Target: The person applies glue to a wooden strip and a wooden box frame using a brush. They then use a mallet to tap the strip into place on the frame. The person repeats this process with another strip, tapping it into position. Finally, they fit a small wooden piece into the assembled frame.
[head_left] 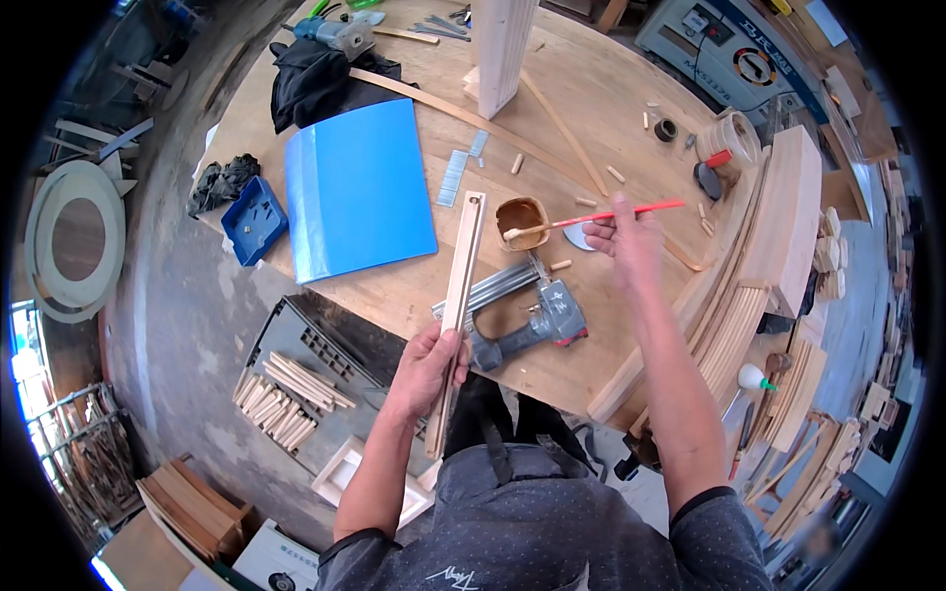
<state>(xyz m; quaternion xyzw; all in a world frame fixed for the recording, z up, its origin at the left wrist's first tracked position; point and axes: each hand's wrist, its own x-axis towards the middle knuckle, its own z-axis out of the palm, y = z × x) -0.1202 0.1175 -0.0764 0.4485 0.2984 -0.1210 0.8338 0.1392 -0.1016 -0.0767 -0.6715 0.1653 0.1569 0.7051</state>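
My left hand (431,366) is closed around the lower part of a long, narrow wooden strip (461,276) with a hole near its top end and a groove along it. In my right hand (628,239) is a thin brush (645,208) with a red handle. Its pale bristle end points left, over a small container of brown paste (522,225); whether it touches the paste I cannot tell. A grey nail gun (527,320) lies on the table just right of the strip, below the container.
A blue folder (360,192) lies on the wooden table (581,369), beside a blue tray (256,222). Several short dowels lie about the container. An upright wooden post (503,59) stands at the back. Stacked boards (729,340) line the right edge; a crate (305,364) holds wooden sticks at lower left.
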